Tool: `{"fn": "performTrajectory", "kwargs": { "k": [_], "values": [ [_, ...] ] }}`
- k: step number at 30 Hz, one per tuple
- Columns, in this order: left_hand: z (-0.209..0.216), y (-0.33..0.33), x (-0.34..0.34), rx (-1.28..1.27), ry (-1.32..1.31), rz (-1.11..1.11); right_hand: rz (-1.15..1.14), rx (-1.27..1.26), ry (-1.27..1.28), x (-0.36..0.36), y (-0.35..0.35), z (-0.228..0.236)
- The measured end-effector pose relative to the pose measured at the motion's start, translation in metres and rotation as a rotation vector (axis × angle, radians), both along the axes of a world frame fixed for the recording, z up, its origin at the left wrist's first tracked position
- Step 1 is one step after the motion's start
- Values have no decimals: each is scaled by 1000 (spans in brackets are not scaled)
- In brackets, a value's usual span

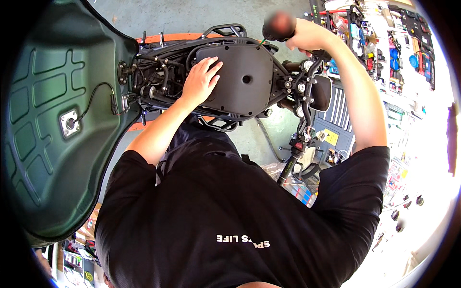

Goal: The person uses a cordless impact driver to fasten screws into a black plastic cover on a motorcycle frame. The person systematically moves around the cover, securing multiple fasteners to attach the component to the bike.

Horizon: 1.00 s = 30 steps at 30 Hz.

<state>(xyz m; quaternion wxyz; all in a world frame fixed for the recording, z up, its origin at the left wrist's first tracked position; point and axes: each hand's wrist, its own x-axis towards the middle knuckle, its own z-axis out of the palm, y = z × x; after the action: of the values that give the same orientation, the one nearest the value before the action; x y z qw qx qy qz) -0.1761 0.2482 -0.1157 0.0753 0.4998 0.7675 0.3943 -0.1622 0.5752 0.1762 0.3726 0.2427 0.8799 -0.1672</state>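
Observation:
My left hand (199, 82) lies with its fingers stretched out on the left part of a black plastic cover (242, 98) on a motorcycle frame. The cover has screws around its rim and a round hole near its middle. At the cover's far right corner, my right hand (309, 36) is wrapped around a dark power screwdriver (278, 30), whose body is partly blurred. A thin bit (261, 43) points from the tool down to the cover's edge; whether it sits in a screw I cannot tell.
Right of the cover are the handlebar (303, 122) and the headlight (321, 92). A large green moulded seat base (62, 139) stands raised at the left with a cable on it. Tools hang on a wall rack (394, 53) at the right. Orange stand parts (168, 37) show beneath the frame.

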Motion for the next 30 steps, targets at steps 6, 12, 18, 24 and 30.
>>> {"fn": "performTrajectory", "kwargs": {
  "k": [6, 12, 18, 24, 30],
  "values": [
    [5, 2, -4, 12, -53, -6, 70, 150, -83, 3, -32, -13],
    [80, 54, -40, 377, -404, 51, 85, 197, -11, 19, -30, -25],
    [151, 112, -71, 414, -490, -314, 39, 262, -38, 31, -52, -16],
    [159, 128, -78, 270, -619, -506, 36, 274, -23, 44, -49, -21],
    [164, 135, -81, 336, -590, -494, 12, 220, 25, 39, -39, -24]
  ]
}}
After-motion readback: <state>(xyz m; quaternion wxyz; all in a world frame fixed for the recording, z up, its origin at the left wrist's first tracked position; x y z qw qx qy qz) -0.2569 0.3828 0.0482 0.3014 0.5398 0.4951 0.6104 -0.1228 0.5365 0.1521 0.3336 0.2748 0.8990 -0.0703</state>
